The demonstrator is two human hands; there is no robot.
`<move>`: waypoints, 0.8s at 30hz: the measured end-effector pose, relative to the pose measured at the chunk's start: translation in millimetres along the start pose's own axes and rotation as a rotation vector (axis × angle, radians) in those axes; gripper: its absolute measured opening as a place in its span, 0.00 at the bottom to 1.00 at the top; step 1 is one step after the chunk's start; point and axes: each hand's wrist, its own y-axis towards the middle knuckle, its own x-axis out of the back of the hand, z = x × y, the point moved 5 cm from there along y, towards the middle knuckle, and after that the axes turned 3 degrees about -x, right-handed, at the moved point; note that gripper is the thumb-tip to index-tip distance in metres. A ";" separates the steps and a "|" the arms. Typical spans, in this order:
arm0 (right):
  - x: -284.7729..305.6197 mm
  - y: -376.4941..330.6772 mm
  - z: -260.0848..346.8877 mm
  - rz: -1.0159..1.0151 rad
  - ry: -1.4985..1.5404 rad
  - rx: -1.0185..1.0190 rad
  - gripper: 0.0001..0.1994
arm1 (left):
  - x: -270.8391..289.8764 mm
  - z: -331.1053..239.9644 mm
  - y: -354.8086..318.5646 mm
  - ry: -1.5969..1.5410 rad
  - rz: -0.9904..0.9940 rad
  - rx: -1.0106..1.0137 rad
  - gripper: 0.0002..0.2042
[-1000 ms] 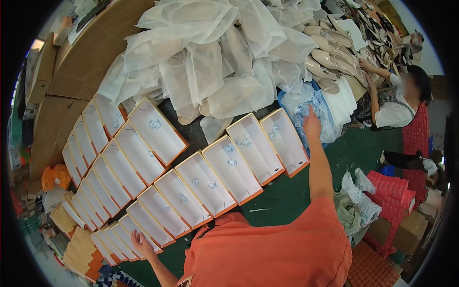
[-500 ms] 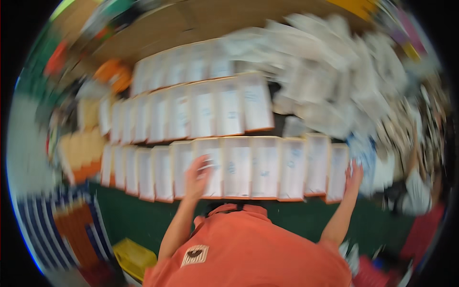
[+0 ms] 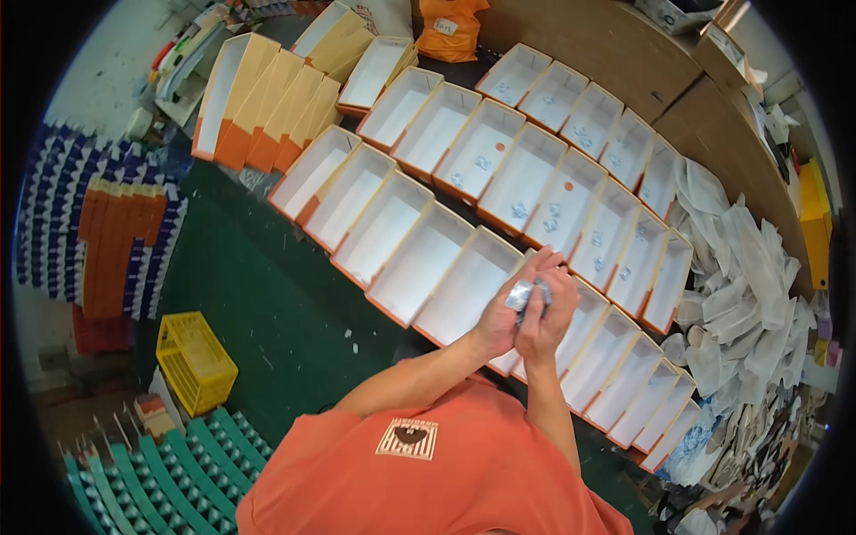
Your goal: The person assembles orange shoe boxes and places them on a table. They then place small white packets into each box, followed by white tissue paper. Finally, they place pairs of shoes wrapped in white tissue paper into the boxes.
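Note:
My left hand (image 3: pixel 499 323) and my right hand (image 3: pixel 553 312) are cupped together over the nearest row of open shoe boxes. Between them is a bunch of small white-and-blue sachets (image 3: pixel 520 295), partly hidden by the fingers. Both hands are closed around it. Directly beneath lies an open shoe box (image 3: pixel 468 290), white inside with an orange outer edge. In the middle row, another shoe box (image 3: pixel 522 183) has similar blue-marked sachets (image 3: pixel 519 211) at its near end. Several boxes of the middle and far rows hold such sachets.
Stacked box parts (image 3: pixel 267 111) stand at the far left, near an orange bag (image 3: pixel 450 31). White tissue paper (image 3: pixel 740 267) heaps up on the right, with a blue-and-white pile (image 3: pixel 691 446) below it. A yellow crate (image 3: pixel 196 361) and green stacks (image 3: pixel 169 473) are at lower left.
The view has turned toward the left end of the rows. My hands, apart before with the right at the row's right end, have come together around the sachets.

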 end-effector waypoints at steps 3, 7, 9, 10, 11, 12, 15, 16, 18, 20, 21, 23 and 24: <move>-85.6 -3.8 25.9 0.038 -0.095 0.051 0.08 | 55.3 -68.2 -8.2 0.052 -0.039 -0.028 0.24; -168.8 -3.4 29.7 0.069 0.117 -0.091 0.08 | 109.8 -135.8 -23.4 0.183 -0.321 -0.087 0.20; -200.1 -1.8 23.0 0.112 0.488 -0.500 0.08 | 135.9 -166.7 -19.5 0.128 -0.325 -0.083 0.20; -214.9 -6.2 20.2 0.129 0.670 -0.709 0.09 | 149.7 -176.9 -19.4 0.099 -0.331 -0.080 0.19; -230.0 -4.5 19.7 0.074 0.853 -0.784 0.11 | 147.8 -192.9 -16.2 0.134 -0.393 -0.023 0.19; -238.8 -3.1 19.8 0.082 0.942 -0.848 0.10 | 156.0 -202.4 -14.3 0.112 -0.375 0.007 0.19; -244.1 3.0 11.2 0.046 1.061 -0.931 0.10 | 170.2 -231.8 -10.7 0.092 -0.325 0.115 0.20; -239.5 1.0 4.5 0.101 0.849 -0.945 0.11 | 174.1 -244.4 -9.4 0.083 -0.343 0.145 0.20; -223.3 8.8 6.7 0.204 0.424 -0.955 0.14 | 184.6 -267.1 -7.3 0.066 -0.372 0.209 0.19; -230.5 -4.8 -34.5 0.337 0.191 -0.789 0.16 | 200.2 -283.0 -5.1 0.265 -0.408 0.198 0.18; -231.7 -9.7 -42.3 0.331 0.147 -0.793 0.16 | 208.7 -287.5 -4.7 0.363 -0.424 0.190 0.18; -225.6 -19.2 -49.6 0.284 0.238 -0.943 0.15 | 228.7 -291.6 -0.4 0.670 -0.420 0.217 0.18; -218.3 -17.5 -44.1 0.258 0.302 -0.977 0.14 | 229.9 -293.0 3.2 0.824 -0.419 0.227 0.19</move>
